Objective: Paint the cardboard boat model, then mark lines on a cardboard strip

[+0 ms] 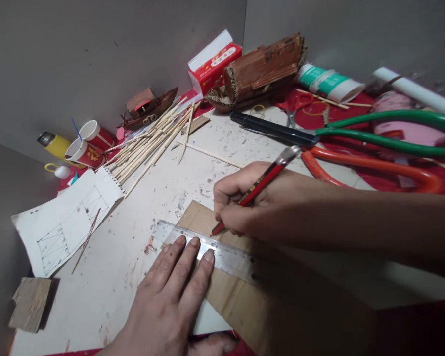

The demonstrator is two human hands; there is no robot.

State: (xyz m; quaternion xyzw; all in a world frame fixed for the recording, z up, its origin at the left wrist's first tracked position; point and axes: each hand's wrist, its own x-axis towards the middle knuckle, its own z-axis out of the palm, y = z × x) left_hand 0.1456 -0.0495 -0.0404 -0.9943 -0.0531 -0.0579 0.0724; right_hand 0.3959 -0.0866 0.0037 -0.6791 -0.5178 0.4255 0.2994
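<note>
My right hand [241, 202] grips a red and black pencil [261, 185], its tip touching a brown cardboard piece [230, 296] just above a metal ruler [222, 257]. My left hand [174, 291] lies flat with fingers spread, pressing the ruler down onto the cardboard. The ruler runs diagonally from upper left to lower right across the cardboard.
A sketch on white paper [63, 222] lies at the left, a pile of thin wooden sticks [152, 138] behind it. Two wooden boat models [259, 71] stand at the back, with paper cups [91, 143], a red box [213, 59], large green and orange shears [374, 143] and a wood block [29, 304].
</note>
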